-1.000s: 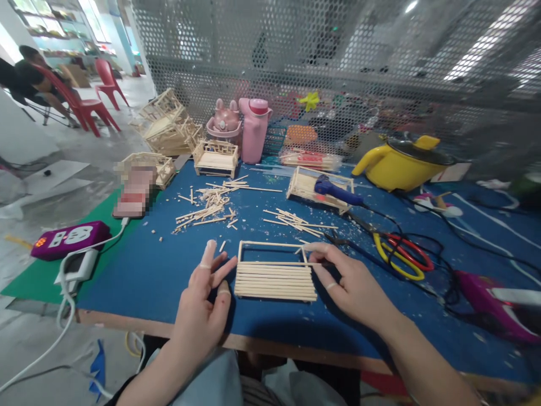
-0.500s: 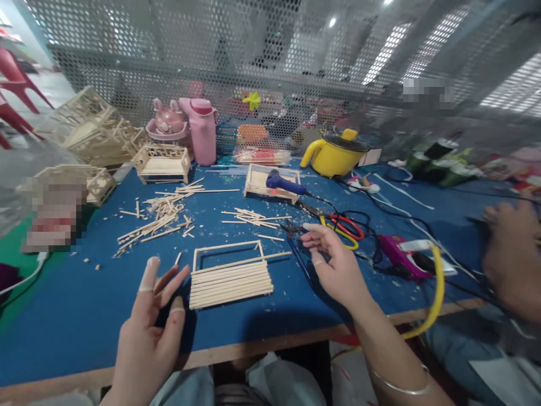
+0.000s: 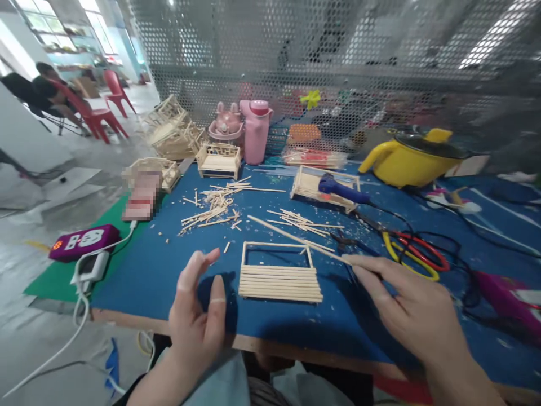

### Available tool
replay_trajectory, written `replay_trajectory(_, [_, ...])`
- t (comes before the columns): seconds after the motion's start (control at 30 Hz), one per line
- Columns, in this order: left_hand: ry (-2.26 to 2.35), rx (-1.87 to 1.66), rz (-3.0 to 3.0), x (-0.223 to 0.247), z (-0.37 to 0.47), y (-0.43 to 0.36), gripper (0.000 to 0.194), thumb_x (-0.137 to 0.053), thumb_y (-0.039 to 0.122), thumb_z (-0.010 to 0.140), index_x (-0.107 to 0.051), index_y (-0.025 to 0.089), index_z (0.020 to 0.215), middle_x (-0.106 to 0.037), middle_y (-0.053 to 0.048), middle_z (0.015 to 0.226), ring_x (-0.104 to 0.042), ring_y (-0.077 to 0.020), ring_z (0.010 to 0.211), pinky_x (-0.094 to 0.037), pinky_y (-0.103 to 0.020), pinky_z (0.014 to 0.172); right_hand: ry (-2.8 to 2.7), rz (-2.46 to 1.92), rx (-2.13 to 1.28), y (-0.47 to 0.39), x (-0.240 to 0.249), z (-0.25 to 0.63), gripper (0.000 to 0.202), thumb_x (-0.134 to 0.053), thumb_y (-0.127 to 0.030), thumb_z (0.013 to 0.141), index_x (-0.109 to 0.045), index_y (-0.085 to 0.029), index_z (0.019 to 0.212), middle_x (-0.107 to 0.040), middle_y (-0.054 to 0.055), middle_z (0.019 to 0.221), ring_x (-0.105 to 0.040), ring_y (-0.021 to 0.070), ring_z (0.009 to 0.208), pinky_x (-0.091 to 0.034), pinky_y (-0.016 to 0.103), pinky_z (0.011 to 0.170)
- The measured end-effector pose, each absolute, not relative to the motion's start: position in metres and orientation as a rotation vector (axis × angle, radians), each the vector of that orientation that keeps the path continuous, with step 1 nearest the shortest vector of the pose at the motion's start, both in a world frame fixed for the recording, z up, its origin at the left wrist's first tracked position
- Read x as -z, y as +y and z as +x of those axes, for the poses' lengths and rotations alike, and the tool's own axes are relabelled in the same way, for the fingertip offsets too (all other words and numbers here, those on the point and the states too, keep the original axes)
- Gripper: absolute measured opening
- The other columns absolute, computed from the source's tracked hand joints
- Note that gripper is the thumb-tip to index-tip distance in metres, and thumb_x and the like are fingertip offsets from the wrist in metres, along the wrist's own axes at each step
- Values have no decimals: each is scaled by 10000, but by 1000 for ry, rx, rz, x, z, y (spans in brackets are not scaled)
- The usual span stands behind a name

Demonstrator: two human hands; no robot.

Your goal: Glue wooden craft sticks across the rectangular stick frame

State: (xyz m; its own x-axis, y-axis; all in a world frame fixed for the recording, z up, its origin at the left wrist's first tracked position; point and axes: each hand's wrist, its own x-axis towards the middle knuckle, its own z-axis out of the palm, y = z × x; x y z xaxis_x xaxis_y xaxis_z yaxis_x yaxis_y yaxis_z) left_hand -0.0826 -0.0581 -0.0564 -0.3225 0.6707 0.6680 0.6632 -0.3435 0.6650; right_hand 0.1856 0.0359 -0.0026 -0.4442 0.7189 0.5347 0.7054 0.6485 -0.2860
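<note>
My right hand pinches one end of a thin wooden stick, which slants up to the left above the table. Below it lies a small wooden frame, its near part covered by a row of sticks side by side and its far part open. Just left of the frame hovers my left hand, fingers apart and holding nothing; some fingertips carry pale wraps. Behind the frame sit a small pile of sticks and a larger heap of stick pieces.
A blue glue gun rests on a wooden piece at the back. Pliers with blue handles and red-and-yellow-handled tools lie right, among black cables. Behind stand a yellow pot, a pink bottle and small wooden models.
My right hand has picked up the single stick that lay across the frame and holds it raised to the right. The view has turned left. My left hand stays open beside the frame.
</note>
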Motion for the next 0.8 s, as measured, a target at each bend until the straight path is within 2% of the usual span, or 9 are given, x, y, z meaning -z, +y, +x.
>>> replay_trajectory(0.07, [1769,-1738,2267,41,-80,-62,650,-587,60,817,-403,268,1406,-593,-81,1306,-450,-227,1300,-307,-422,1105,-2327,-939,-60,20,-12,182,209,-528,-231,896,-679,-271,1035,-719,7,791,-673,162,691,-517,255,645])
replay_trajectory(0.1, [1749,-1581,2449,33,-79,-63,586,-596,85,825,-464,279,1363,-588,-72,1317,-386,-258,1348,-169,-497,1153,-2371,-864,-116,12,-17,180,233,-530,-206,888,-672,-280,1057,-690,1,723,-648,151,636,-501,244,586])
replay_trajectory(0.13, [1734,-1444,2541,26,-77,-63,502,-577,90,846,-524,283,1307,-614,-58,1282,-402,-265,1336,-43,-545,1159,-2382,-806,-162,4,-21,178,260,-534,-180,878,-665,-295,1071,-662,-6,677,-626,145,599,-483,238,544])
replay_trajectory(0.2, [1680,-1238,2526,14,-74,-60,400,-483,63,893,-588,276,1214,-687,-29,1136,-559,-213,1175,35,-561,1151,-2280,-794,-239,-9,-22,172,327,-550,-160,871,-633,-326,1141,-658,-4,695,-620,150,608,-486,244,548])
replay_trajectory(0.3, [1506,-1232,2280,0,-64,-55,350,-419,69,912,-611,241,1149,-720,1,946,-663,-127,858,-207,-473,1146,-1891,-850,-430,-20,-12,160,454,-538,-332,914,-467,-296,1361,-696,62,1001,-664,199,805,-547,316,710])
replay_trajectory(0.4, [1213,-1035,1869,-11,-46,-55,264,-411,214,953,-672,226,993,-713,20,820,-653,-117,737,-494,-297,891,-1810,-857,-704,-27,-4,144,482,-488,-443,925,-482,-231,1358,-667,106,1155,-659,234,971,-550,348,815])
replay_trajectory(0.47, [1046,-874,1650,-12,-35,-57,304,-411,300,963,-701,215,928,-719,8,813,-658,-137,766,-526,-237,733,-1867,-925,-815,-30,-7,137,334,-493,-397,929,-623,-229,1187,-716,72,1034,-683,204,900,-555,295,787])
replay_trajectory(0.6, [1185,-1122,1482,-2,-37,-61,198,-562,319,895,-719,223,966,-746,-10,940,-672,-162,891,-517,-260,837,-1900,-1068,-804,-32,-17,138,252,-471,-335,939,-703,-236,940,-713,-9,714,-670,131,629,-552,210,644])
replay_trajectory(0.8, [1157,-1439,1216,9,-49,-58,199,-674,277,818,-736,253,1006,-761,-5,978,-701,-164,885,-552,-255,824,-2224,-918,-609,-32,-13,139,305,-494,-206,917,-668,-270,1159,-752,33,1012,-710,169,889,-553,249,790])
